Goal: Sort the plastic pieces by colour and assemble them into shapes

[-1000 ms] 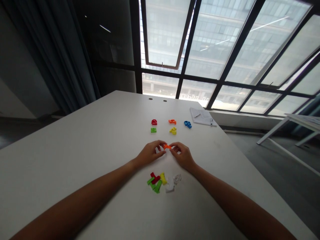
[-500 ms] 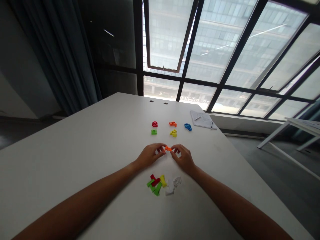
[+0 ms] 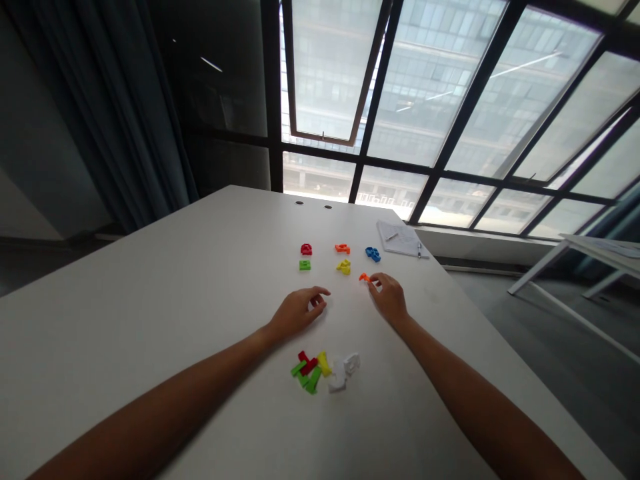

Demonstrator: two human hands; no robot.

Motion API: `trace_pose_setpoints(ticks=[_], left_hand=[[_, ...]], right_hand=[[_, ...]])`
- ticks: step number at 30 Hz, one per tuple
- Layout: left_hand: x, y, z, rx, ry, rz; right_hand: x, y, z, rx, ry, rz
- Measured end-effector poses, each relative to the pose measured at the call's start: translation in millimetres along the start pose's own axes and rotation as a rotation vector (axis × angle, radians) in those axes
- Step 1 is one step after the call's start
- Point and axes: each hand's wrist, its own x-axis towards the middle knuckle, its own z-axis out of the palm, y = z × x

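Observation:
My right hand [image 3: 389,297] pinches a small orange plastic piece [image 3: 365,277] by its right end, over the white table. My left hand [image 3: 296,312] holds nothing; its thumb and fingers are apart, to the left of the orange piece. Beyond the hands sit a red piece [image 3: 306,249], a green piece [image 3: 305,265], another orange piece [image 3: 343,248], a yellow piece [image 3: 343,267] and a blue piece [image 3: 373,254]. Nearer to me, between my forearms, lies a loose cluster with red [image 3: 307,364], green [image 3: 313,380], yellow [image 3: 324,364] and white pieces [image 3: 338,377].
The white table [image 3: 200,280] reaches toward large windows. Paper sheets [image 3: 401,239] with a pen [image 3: 419,249] lie at its right far edge. Two dark round holes are near the back edge. A second white table [image 3: 600,247] stands to the right.
My left hand has let go of the orange piece. My right hand has carried it to the right and away from me, toward the yellow and blue pieces. The view has shifted slightly.

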Motion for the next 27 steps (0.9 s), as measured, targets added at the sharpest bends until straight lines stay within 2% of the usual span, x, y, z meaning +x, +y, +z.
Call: trace_pose_setpoints(ticks=[7, 19, 27], left_hand=[[0.1, 4.3, 0.5, -0.002, -0.032, 0.004], [2.0, 5.4, 0.6, 0.018, -0.053, -0.021], [1.2, 4.3, 2.0, 0.006, -0.058, -0.025]], right_hand=[[28.9, 13.4, 15.6, -0.274, -0.237, 0.118], [112.8, 12.7, 72.2, -0.345, -0.374, 0.203], [140.6, 16.6, 87.2, -0.280, -0.412, 0.234]])
